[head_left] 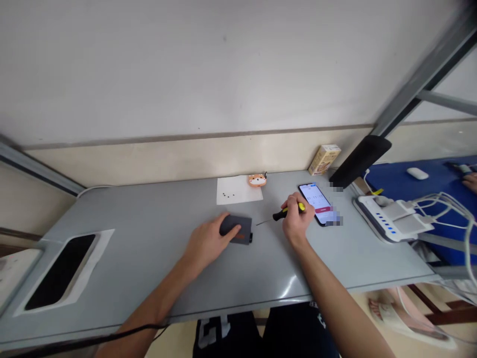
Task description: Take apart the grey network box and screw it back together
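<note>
Near the middle of the grey desk, my left hand point(210, 241) is closed around a small dark grey box-shaped device point(244, 226) with a brownish mark on its top. A black piece sticks out at the device's right end. In my right hand point(297, 221) is a screwdriver point(281, 214) with a black and yellow handle. Its thin shaft points left, the tip a little apart from the device. Behind them, several tiny dark screws point(228, 196) lie on a white paper sheet point(238, 197). An orange animal-faced case point(257, 180) rests at that sheet's right end.
A lit phone point(315, 201) lies right of my right hand. A small carton point(324, 159) and a black upright object point(359, 161) stand at the back right. A white power strip point(391, 219) with cables sits at the right edge. A black tablet-like slab point(55, 271) lies far left.
</note>
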`<state>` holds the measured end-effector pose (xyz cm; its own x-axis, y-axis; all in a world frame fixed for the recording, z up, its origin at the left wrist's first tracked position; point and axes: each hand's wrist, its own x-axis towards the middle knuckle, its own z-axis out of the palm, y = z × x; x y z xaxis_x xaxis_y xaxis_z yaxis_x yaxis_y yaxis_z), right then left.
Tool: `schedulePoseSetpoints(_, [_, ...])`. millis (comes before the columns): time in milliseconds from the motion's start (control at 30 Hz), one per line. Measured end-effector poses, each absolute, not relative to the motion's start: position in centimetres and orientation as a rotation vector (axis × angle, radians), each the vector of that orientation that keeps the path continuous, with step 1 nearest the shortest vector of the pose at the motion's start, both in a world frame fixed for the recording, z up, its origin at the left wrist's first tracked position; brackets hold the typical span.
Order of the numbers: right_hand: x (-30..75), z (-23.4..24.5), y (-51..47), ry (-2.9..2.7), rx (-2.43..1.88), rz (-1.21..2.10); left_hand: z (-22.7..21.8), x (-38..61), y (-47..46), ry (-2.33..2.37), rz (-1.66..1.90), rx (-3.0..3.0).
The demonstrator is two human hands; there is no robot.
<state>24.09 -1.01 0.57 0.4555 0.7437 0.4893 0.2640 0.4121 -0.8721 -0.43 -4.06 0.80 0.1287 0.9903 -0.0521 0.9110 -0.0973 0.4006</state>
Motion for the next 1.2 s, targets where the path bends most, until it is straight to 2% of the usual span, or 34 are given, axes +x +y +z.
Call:
schedulePoseSetpoints(67, [24.4, 0.5, -1.2, -1.242, -1.138, 0.289, 1.3, -0.1, -3.6, 1.752, 0.320, 2.035])
schedulePoseSetpoints(200, [24.5, 0.8, -1.5, -1.475, -1.046, 0.128, 2.3, -1.8, -2.1, 1.256, 0.164, 1.922])
schedulePoseSetpoints(433, [23.8, 0.2, -1.9, -1.606, -0.924, -0.018, 0.9, -2.4, -1.8, 1.293, 0.422, 2.210])
schedulePoseSetpoints(600, [23.5, -0.4, -2.0, -1.458, -0.798, -0.131, -0.8, -1.5, -2.0, 1.325, 0.486, 2.268])
schedulePoseSetpoints(667, [22.7, -0.3, -2.5, -1.418, -0.747, -0.072, -1.3, -1.5, -1.8, 1.343, 0.489, 2.282])
schedulePoseSetpoints(800, [20.6, -0.1, -3.4, -1.690, -0.665, 0.186, -1.9, -1.9, -1.5, 1.371, 0.469, 2.317])
schedulePoseSetpoints(933, [20.7, -0.2, -3.3, -1.729, -0.738, 0.199, -1.5, -2.6, -1.3, 1.332, 0.432, 2.356])
schedulePoseSetpoints(1200, [23.5, 0.3, -1.8, -1.404, -1.010, 0.256, 0.5, -3.2, -1.4, 1.396, 0.385, 2.286])
